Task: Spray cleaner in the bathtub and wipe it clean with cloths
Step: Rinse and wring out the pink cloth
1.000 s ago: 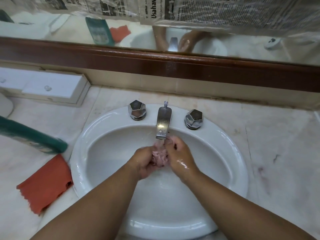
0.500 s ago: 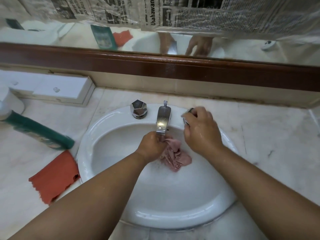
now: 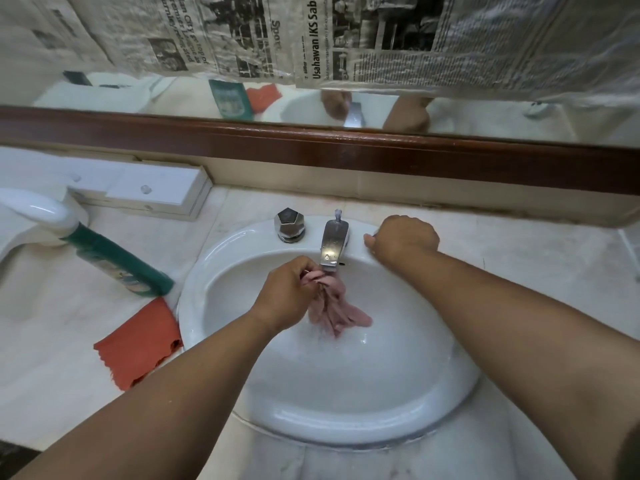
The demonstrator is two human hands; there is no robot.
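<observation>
Far left, mid-frame: green cleaner bottle [image 3: 117, 261], white spray head, lay on its side on the marble counter [image 3: 519, 265]. Lower left: orange cloth [image 3: 138, 344], flat, touching the sink [image 3: 346, 424] rim. Centre: left hand [image 3: 289, 292], fingers clenched round a wet pink cloth [image 3: 337, 311] that hung into the basin below the chrome spout [image 3: 333, 245]. Right of centre: right hand [image 3: 403, 239], fingers curled down at the basin's back rim; what they covered could not be told.
</observation>
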